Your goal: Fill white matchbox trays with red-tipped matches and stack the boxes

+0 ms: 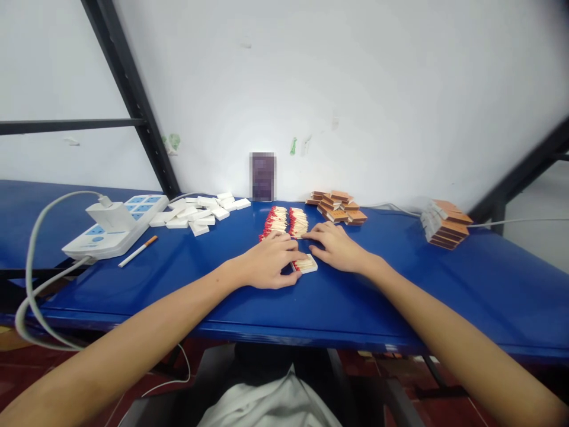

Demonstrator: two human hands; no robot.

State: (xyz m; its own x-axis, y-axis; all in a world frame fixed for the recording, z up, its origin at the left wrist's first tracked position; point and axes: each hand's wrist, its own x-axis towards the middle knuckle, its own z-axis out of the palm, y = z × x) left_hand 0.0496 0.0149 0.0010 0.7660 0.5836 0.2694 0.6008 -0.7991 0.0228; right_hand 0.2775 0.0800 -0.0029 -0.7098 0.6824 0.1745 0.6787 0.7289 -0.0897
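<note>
A small white matchbox tray [313, 268] with red-tipped matches in it lies on the blue table. My left hand [272, 261] grips this tray at its left side, thumb at the near edge and a finger over the matches. Two heaps of matches, the left heap [275, 220] and the right heap [298, 222], lie just beyond my hands. My right hand [338, 246] has its index fingertip at the near end of the right heap, thumb apart from it and close to the tray. I see nothing held in it.
White empty-looking trays [195, 212] are piled at the back left. Brown matchbox sleeves [338, 207] lie at the back right, and a stack of them [447, 224] stands farther right. A power strip [120, 228] with a plugged charger and a cigarette [138, 251] are at left.
</note>
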